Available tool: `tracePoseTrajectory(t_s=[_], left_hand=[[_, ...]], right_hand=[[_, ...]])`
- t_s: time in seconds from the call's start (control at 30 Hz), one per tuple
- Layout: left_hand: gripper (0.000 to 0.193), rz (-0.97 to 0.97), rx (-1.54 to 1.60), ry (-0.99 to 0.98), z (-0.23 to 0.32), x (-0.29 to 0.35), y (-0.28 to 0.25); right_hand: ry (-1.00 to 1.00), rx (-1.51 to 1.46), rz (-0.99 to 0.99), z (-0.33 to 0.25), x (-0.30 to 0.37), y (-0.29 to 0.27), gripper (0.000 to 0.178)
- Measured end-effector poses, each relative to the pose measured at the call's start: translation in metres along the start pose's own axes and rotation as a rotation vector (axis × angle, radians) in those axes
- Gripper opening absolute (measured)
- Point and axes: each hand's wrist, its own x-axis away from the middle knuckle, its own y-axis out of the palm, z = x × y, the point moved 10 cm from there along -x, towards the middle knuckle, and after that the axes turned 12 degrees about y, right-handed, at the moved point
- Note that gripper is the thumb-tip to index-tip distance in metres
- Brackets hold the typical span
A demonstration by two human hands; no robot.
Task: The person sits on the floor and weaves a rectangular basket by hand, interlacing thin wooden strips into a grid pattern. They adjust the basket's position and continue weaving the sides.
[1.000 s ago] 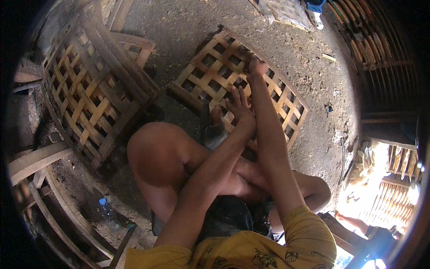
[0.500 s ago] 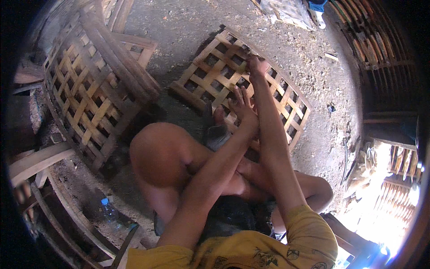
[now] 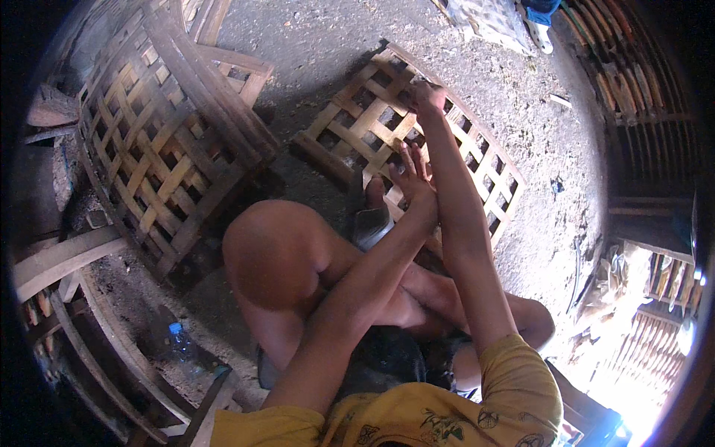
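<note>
A framed wooden lattice panel (image 3: 381, 112) lies on the ground in front of me, its woven strips leaving square gaps. My right hand (image 3: 428, 98) is closed and pressed down near the panel's far edge; whatever is in its fingers is hidden. Closer to me, my left hand (image 3: 412, 177) rests on the same panel with its fingers stretched out, partly behind my right forearm. My foot in a dark sandal (image 3: 372, 221) is at the panel's near left side.
Another lattice panel (image 3: 153, 160) with a thick curved frame leans at the left. Curved wooden pieces (image 3: 123, 343) and a plastic bottle with a blue cap (image 3: 179, 339) are at the lower left. Slatted wood (image 3: 655, 141) lines the right side. A person's shod foot (image 3: 539, 33) shows at the far right.
My right hand has shifted slightly toward the panel's far left corner. My left hand stays on the panel, its fingers a little nearer together. The whole view has shifted slightly.
</note>
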Motion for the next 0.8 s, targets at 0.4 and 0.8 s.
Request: tracePoseTrajectory(t_s=[0.4, 0.8], left_hand=[[0.064, -0.04, -0.1, 0.012, -0.001, 0.007, -0.006], [0.066, 0.08, -0.082, -0.038, 0.004, -0.003, 0.0]], right_hand=[[0.195, 0.076, 0.134, 0.009, 0.009, -0.021, 0.047], [-0.085, -0.077, -0.047, -0.013, 0.034, -0.011, 0.021]])
